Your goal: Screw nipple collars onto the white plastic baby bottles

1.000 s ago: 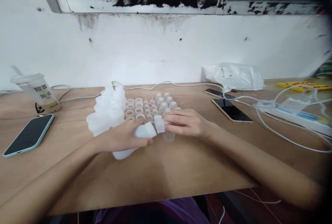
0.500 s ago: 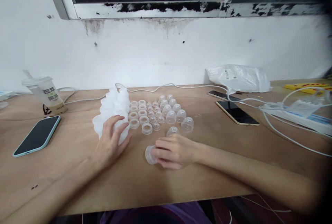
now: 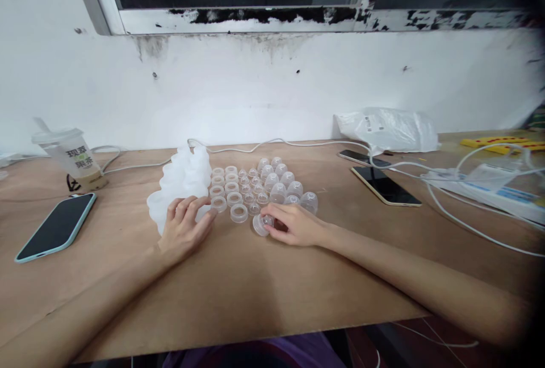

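Observation:
My right hand pinches a clear bottle collar with a domed top, low over the table or resting on it; fingers partly cover it. My left hand rests at the near end of a cluster of white translucent bottles, its fingers loosely bent and thumb apart; whether it grips one I cannot see for sure. Between the hands stand rows of clear rings, small clear nipples and clear dome caps. One dome cap stands just behind my right hand.
To the left are a phone and a drink cup with a straw. On the right lie two more phones, a plastic bag and a power strip. A white cable runs along the back by the wall.
My right hand has moved away from me, up toward the rows, with the collar turned from its side to nearly upright. The fingers of my left hand have drawn closer together at the bottles.

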Motion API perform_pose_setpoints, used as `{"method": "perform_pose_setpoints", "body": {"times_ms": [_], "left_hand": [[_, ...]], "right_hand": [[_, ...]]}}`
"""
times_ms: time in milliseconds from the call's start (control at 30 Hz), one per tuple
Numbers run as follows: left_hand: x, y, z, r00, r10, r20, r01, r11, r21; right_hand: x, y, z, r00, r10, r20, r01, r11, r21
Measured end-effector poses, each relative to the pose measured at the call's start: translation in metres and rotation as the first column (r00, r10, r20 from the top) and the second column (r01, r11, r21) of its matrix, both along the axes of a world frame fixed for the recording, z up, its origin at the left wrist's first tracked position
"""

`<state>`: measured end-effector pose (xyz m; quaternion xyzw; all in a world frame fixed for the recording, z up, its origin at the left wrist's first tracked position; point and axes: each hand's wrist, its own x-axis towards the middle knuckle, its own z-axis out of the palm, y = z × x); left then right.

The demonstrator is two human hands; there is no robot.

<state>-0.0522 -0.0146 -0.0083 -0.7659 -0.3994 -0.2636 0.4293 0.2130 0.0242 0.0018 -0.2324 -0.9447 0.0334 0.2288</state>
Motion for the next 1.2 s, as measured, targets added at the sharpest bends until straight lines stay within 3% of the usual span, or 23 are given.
{"method": "perform_pose_setpoints", "body": {"times_ms": [167, 267, 333, 433, 600, 667, 733, 833, 933, 1033, 1200], "left_hand": [[0.0, -0.002, 0.004, 1.0, -0.013, 0.015, 0.013, 0.999, 0.038], [0.017, -0.013, 0.012, 0.987, -0.154, 0.04, 0.155, 0.988, -0.013], [0.035, -0.019, 0.017, 0.962, -0.268, 0.055, 0.273, 0.93, -0.245], [0.064, -0.021, 0.018, 0.963, -0.21, 0.168, 0.269, 0.783, -0.562], [0.079, -0.013, 0.013, 0.956, -0.113, 0.27, 0.272, 0.687, -0.674], [0.076, -0.013, 0.014, 0.968, -0.089, 0.233, 0.229, 0.684, -0.693], [0.071, -0.016, 0.017, 0.991, -0.035, 0.126, 0.115, 0.684, -0.72], [0.068, -0.022, 0.019, 0.996, 0.046, -0.078, -0.088, 0.685, -0.723], [0.069, -0.028, 0.018, 0.971, 0.098, -0.218, -0.219, 0.729, -0.649], [0.071, -0.031, 0.016, 0.948, 0.165, -0.272, -0.298, 0.759, -0.579], [0.066, -0.025, 0.018, 0.927, 0.221, -0.302, -0.361, 0.74, -0.567]], "right_hand": [[-0.002, 0.0, -0.001, 0.994, -0.104, -0.031, 0.103, 0.993, -0.049], [-0.01, -0.008, 0.0, 0.986, -0.156, -0.063, 0.149, 0.983, -0.109], [-0.018, -0.014, 0.0, 0.984, -0.161, -0.082, 0.145, 0.975, -0.169], [-0.028, -0.02, -0.001, 0.987, -0.134, -0.093, 0.107, 0.962, -0.25], [-0.031, -0.021, 0.001, 0.989, -0.103, -0.108, 0.068, 0.956, -0.286], [-0.028, -0.02, 0.005, 0.99, -0.1, -0.104, 0.059, 0.937, -0.345], [-0.023, -0.018, 0.009, 0.982, -0.163, -0.099, 0.118, 0.925, -0.36], [-0.016, -0.015, 0.011, 0.943, -0.324, -0.076, 0.305, 0.932, -0.194], [-0.011, -0.014, 0.007, 0.921, -0.389, 0.025, 0.389, 0.919, -0.057], [-0.011, -0.012, -0.002, 0.897, -0.432, 0.092, 0.438, 0.898, -0.044], [-0.013, -0.006, -0.011, 0.874, -0.482, 0.066, 0.485, 0.873, -0.05]]}}
